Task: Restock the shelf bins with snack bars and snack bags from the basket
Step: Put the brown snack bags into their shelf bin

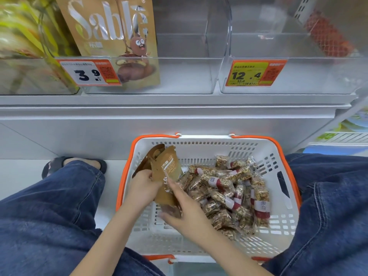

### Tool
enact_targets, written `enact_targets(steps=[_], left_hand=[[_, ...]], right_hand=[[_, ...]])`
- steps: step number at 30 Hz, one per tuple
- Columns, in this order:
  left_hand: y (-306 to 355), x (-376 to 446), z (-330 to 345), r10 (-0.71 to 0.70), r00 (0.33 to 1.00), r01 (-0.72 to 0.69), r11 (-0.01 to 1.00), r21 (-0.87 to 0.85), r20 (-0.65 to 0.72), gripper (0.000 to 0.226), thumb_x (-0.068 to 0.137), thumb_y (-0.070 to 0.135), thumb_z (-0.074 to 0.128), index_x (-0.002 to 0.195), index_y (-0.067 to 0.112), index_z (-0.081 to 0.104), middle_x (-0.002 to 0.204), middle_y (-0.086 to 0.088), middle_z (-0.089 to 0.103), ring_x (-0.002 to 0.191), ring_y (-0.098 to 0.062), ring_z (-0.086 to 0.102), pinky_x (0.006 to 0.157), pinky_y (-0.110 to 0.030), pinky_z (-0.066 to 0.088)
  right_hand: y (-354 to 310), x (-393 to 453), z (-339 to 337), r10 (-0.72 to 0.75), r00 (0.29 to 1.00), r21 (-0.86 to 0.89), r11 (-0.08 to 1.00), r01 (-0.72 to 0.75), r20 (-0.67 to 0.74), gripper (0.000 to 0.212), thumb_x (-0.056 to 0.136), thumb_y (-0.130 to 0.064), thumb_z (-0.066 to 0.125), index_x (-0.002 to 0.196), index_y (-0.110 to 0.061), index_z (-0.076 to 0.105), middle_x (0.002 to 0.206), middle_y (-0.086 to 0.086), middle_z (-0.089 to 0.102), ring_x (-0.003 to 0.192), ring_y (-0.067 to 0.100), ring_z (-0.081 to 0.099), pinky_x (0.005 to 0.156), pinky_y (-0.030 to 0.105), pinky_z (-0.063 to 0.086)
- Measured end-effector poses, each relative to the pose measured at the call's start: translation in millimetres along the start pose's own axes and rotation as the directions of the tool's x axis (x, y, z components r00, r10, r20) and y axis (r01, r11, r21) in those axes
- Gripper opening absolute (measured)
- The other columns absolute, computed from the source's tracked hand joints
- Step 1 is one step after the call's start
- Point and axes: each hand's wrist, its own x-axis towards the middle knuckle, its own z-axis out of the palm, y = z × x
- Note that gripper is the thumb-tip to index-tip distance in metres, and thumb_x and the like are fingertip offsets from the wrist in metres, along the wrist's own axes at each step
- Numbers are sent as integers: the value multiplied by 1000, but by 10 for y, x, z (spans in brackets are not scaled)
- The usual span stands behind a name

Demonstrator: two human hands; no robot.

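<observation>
Both hands work inside the white basket (278,198): the left hand (142,187) pinches brown snack bags (166,172) by their edge, and the right hand (188,211) curls around the lower bag, hiding part of it. Beside them, wrapped snack bars (235,194) fill the basket's right side. Farther off, a clear shelf bin (185,76) holds one Sablé bag (115,36); the neighbouring bin (294,76) shows a blurred red item (328,36), cut off.

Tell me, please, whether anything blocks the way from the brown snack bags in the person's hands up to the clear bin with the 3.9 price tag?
Nothing visible does. Both hands grip the brown snack bags in the white-and-orange basket, and the clear plastic bin above has an open top, with one upright gold Sablé bag at its left and bare room to the right.
</observation>
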Motion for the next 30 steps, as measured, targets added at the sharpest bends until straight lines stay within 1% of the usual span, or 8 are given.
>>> enact_targets(steps=[5,10,13,16,19,21,26,30], left_hand=[[221,-320,78,57,998,-58,984,-169,-11,10,86,14,59,88,16,68,80,-3,71,77,-21,67,70,-40,57],[471,-502,-108,5,993,62,833,-549,120,13,92,2,54,95,4,66,90,-14,73,80,-22,72,58,-20,55],[524,-559,-229,39,980,96,762,-640,194,15,95,5,52,106,5,62,98,-14,73,86,-19,72,65,-22,58],[501,-533,-445,26,999,-43,783,-620,-36,18,92,9,57,110,12,61,97,-11,72,82,-17,72,62,-22,58],[391,-418,-721,199,916,-281,937,-205,-348,45,83,18,70,125,21,55,119,6,60,95,-7,63,72,-16,51],[398,-353,-846,335,903,-363,930,-62,-268,54,81,26,71,131,31,51,125,16,52,110,-2,52,89,-20,43],[576,-239,-892,450,867,-493,835,-245,-213,15,89,12,61,74,12,66,70,14,69,69,5,61,72,-14,42],[766,-264,-926,468,847,-531,752,-391,-252,14,88,8,59,75,3,61,65,-4,70,63,-11,67,65,-21,55]], right_hand=[[-77,-23,-42,-158,945,-203,974,101,-287,70,81,7,58,143,-20,39,144,-14,30,140,6,27,117,35,24],[-421,-45,-455,-149,905,-53,989,140,-398,47,82,-4,44,117,-28,64,107,-23,64,98,-12,59,85,7,45],[-551,-6,-628,-107,860,-60,994,89,-498,36,87,3,56,95,-27,74,79,-25,67,70,-8,61,66,12,47],[-787,37,-873,49,820,129,991,30,-571,12,85,-18,69,76,-26,72,59,-7,67,51,11,57,52,26,46],[-1045,35,-1188,84,852,270,960,69,-517,11,80,-15,73,75,-24,73,65,1,70,57,14,63,56,26,51],[-1150,42,-1328,86,880,322,943,79,-468,13,79,-9,74,76,-22,73,72,1,74,66,14,68,63,26,55],[-1180,95,-1405,164,889,413,910,31,-428,11,83,-6,69,89,-15,68,74,-4,74,67,9,67,61,20,52],[-1165,103,-1427,107,921,210,977,-29,-375,12,91,-26,59,94,-26,71,86,-14,74,84,4,68,75,23,52]])
